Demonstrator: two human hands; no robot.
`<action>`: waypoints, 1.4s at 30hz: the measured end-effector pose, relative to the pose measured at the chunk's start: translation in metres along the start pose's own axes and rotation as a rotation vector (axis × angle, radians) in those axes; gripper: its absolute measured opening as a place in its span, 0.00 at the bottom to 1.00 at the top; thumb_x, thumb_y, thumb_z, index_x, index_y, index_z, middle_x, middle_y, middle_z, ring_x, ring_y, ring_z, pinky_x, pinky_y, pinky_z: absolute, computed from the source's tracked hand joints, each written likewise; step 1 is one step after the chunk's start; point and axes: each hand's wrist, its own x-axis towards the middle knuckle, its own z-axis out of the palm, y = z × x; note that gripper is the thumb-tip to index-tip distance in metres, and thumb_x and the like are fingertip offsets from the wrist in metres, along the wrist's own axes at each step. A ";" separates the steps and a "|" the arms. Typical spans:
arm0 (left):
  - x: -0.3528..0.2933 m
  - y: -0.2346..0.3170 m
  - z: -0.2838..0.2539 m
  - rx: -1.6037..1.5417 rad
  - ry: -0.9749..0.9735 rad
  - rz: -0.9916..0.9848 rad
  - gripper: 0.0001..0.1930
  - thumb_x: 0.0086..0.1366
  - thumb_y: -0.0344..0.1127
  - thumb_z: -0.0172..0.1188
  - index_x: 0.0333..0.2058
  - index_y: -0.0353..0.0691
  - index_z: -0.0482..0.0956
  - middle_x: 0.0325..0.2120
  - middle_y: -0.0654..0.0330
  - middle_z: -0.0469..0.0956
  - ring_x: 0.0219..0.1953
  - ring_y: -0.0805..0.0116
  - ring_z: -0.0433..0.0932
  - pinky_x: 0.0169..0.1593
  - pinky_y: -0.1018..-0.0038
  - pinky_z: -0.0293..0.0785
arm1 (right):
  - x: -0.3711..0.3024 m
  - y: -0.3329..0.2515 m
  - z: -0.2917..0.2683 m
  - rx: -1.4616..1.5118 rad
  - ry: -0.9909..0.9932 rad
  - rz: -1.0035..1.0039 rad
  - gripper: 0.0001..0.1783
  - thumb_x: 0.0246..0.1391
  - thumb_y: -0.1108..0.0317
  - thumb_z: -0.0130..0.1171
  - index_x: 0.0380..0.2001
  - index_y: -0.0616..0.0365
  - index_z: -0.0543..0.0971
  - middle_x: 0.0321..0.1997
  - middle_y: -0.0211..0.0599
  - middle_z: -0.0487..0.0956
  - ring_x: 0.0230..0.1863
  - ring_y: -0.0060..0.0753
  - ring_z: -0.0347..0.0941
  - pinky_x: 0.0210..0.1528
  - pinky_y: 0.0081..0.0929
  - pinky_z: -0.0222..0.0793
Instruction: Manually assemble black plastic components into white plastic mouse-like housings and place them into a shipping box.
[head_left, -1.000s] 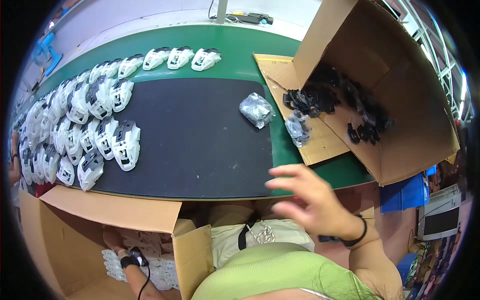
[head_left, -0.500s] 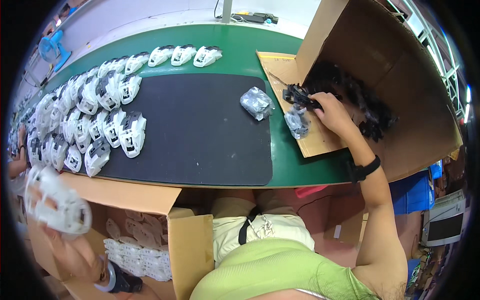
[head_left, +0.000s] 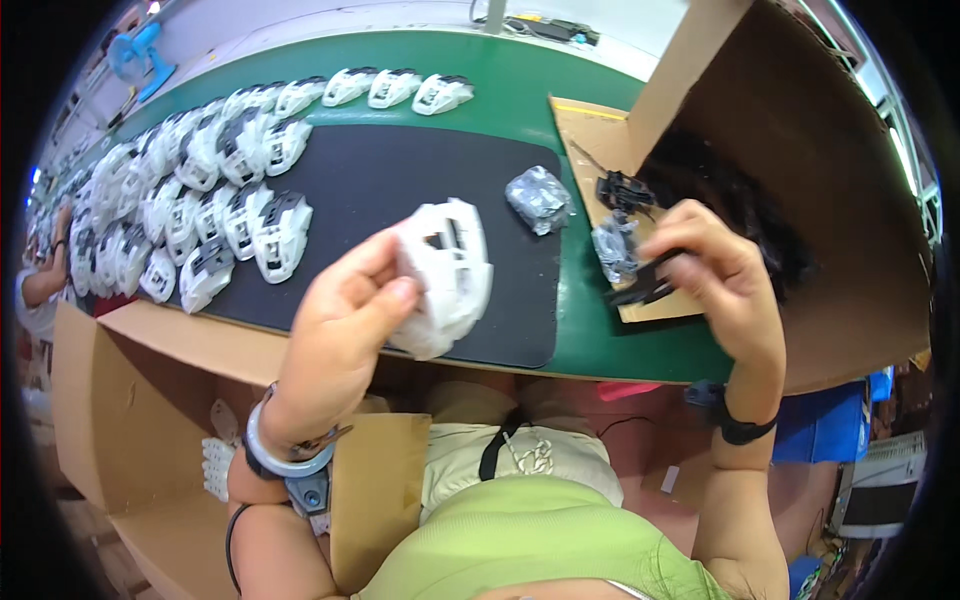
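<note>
My left hand [head_left: 340, 320] grips a white plastic shell [head_left: 458, 275] with cut-out slots, raised over the front of the black mat [head_left: 420, 165]. In my right hand [head_left: 725, 285] is a black plastic part [head_left: 640, 290], held by the fingers above the carton flap and partly blurred. Near that hand lie a small clear bag of dark parts [head_left: 614, 248] and a cluster of black parts [head_left: 624, 190]. Another clear bag [head_left: 540, 200] rests at the mat's right edge. Rows of white shells with black pieces fitted [head_left: 282, 235] cover the left side.
A large open carton [head_left: 860, 230] with black parts inside stands on the right of the green table [head_left: 520, 70]. Below the table's front edge on the left is another open carton [head_left: 380, 490], holding white shells. A person's arm [head_left: 50, 280] shows at far left, below a blue fan [head_left: 140, 58].
My left hand has brought the white shell from above the lower left carton to over the mat. My right hand has drawn back from the black cluster with a black plastic part.
</note>
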 end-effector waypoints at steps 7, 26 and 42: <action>-0.006 0.000 0.000 0.126 -0.045 0.038 0.23 0.63 0.22 0.43 0.58 0.37 0.59 0.45 0.62 0.71 0.46 0.77 0.69 0.51 0.80 0.64 | 0.062 -0.017 0.092 -0.041 0.111 -0.313 0.28 0.40 0.73 0.66 0.48 0.57 0.69 0.44 0.33 0.72 0.42 0.23 0.67 0.36 0.19 0.67; -0.015 -0.012 -0.015 0.194 0.105 0.461 0.29 0.49 0.37 0.64 0.50 0.33 0.69 0.37 0.57 0.72 0.36 0.70 0.69 0.42 0.76 0.64 | 0.044 -0.019 0.144 -0.298 0.403 -0.359 0.29 0.42 0.59 0.65 0.47 0.65 0.74 0.34 0.37 0.72 0.28 0.24 0.66 0.30 0.19 0.65; -0.018 -0.010 -0.007 0.122 0.198 0.417 0.19 0.58 0.32 0.58 0.48 0.33 0.69 0.40 0.58 0.73 0.41 0.75 0.70 0.46 0.78 0.66 | 0.044 -0.013 0.155 -0.305 0.313 -0.352 0.36 0.44 0.59 0.64 0.55 0.64 0.66 0.52 0.49 0.60 0.45 0.40 0.62 0.42 0.31 0.64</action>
